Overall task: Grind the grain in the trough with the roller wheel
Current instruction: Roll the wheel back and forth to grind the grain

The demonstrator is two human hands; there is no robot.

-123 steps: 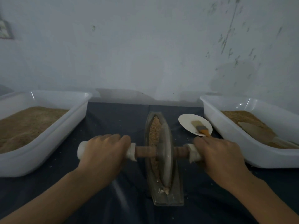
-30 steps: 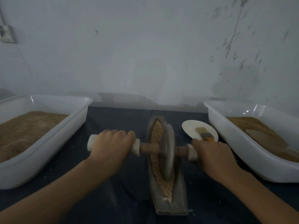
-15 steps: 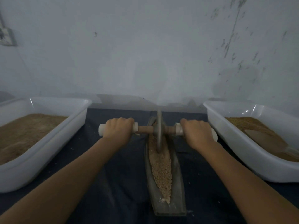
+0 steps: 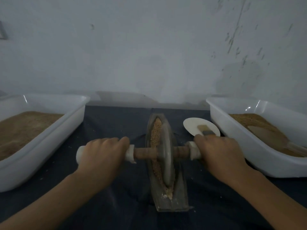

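At frame centre, the roller wheel (image 4: 166,153) stands in the grain-filled trough (image 4: 180,193), between left hand (image 4: 103,154) and right hand (image 4: 221,155), each gripping an axle handle.

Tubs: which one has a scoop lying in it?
The right tub: a scoop lies on its grain; the left tub holds grain only.

The head camera looks forward and down, close over the trough (image 4: 167,193), facing the wall (image 4: 149,47).
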